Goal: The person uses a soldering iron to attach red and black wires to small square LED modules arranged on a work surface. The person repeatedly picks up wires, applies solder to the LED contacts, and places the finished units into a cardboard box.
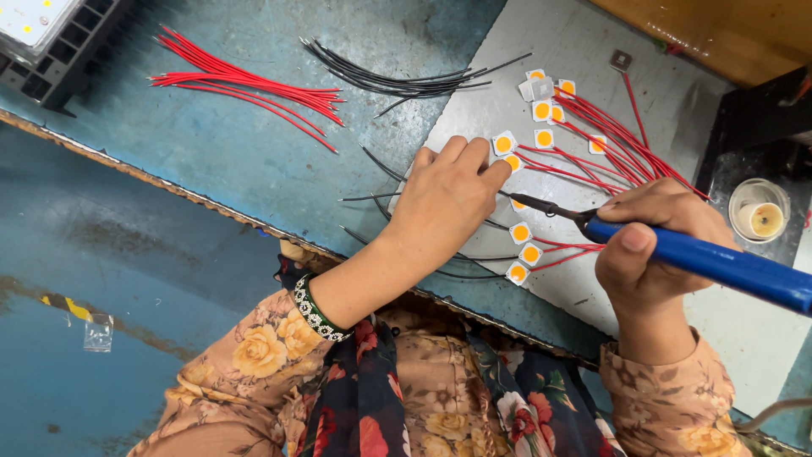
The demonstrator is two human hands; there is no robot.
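My right hand [651,245] grips a blue-handled soldering iron [702,261], its dark tip [529,203] pointing left toward my left hand. My left hand [444,199] rests palm down on a grey metal plate [507,76], fingertips pressing on a small white square chip with a yellow centre [505,144]. Thin black wires [372,196] run out from under that hand. Several more such chips [524,252] with red wires [609,140] attached lie across the plate.
A bundle of loose red wires [245,85] and a bundle of black wires [397,80] lie on the blue bench top. A small round pot [759,211] stands at the right. A black finned housing [59,38] sits top left.
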